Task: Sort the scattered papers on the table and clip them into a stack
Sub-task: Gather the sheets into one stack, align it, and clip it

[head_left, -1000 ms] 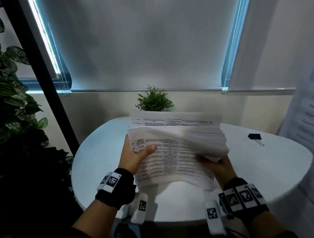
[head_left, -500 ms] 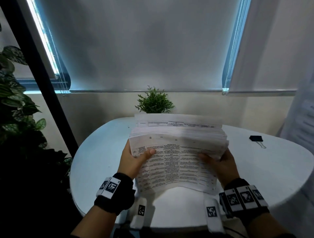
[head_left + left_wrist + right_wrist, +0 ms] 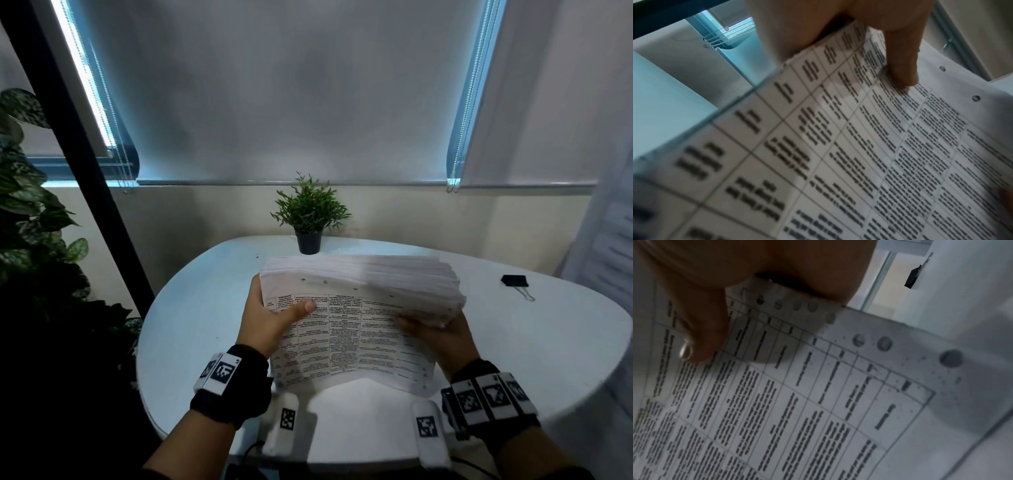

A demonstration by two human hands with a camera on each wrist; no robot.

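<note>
Both hands — left hand point(image 3: 265, 320), right hand point(image 3: 436, 334) — grip the papers point(image 3: 356, 329), now lowered toward the near table point(image 3: 191, 329); 1 clip point(image 3: 514, 281) waits far right — squaring continues, clipping not yet done.

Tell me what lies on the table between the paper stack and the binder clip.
Nothing: in the head view, only bare white table separates the stack from the clip.

Thick paper stack and one black clip on the white desk

The thick stack of white, hole-punched printed sheets point(image 3: 356, 308) is held above the rounded white desk point(image 3: 191, 329), its far edge fanned and its top page, a ruled table of text, curling toward six o'clock. The small black binder clip with wire handles point(image 3: 514, 281) lies at two o'clock, well apart.
</note>
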